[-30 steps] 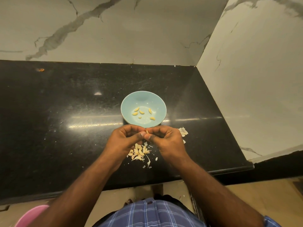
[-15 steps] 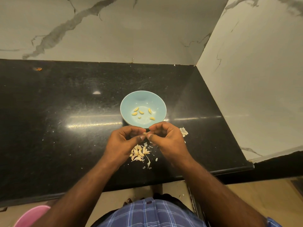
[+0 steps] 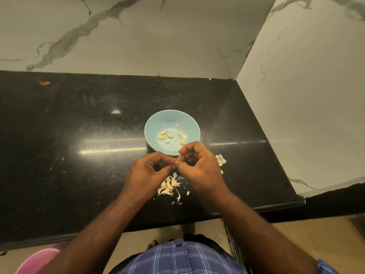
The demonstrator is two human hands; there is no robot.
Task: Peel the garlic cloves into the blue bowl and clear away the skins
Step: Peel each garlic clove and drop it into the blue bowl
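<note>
A blue bowl (image 3: pixel 156 123) stands on the black counter and holds several peeled yellow garlic cloves (image 3: pixel 169 135). Just in front of its near rim, my left hand (image 3: pixel 147 175) and my right hand (image 3: pixel 201 167) meet fingertip to fingertip and pinch a small garlic clove (image 3: pixel 176 161) between them; most of it is hidden by the fingers. Below the hands lies a pile of unpeeled cloves and loose skins (image 3: pixel 168 186). A larger piece of skin (image 3: pixel 220 159) lies to the right of my right hand.
The black counter (image 3: pixel 79 145) runs left, with marble walls behind and on the right. Its front edge is close to my body. A pink object (image 3: pixel 37 261) shows at the lower left, below the counter. Small skin flakes (image 3: pixel 178 199) dot the counter near the pile.
Both hands stay together over the pile. My right hand has lifted slightly toward the bowl's rim while the fingers work at the clove.
</note>
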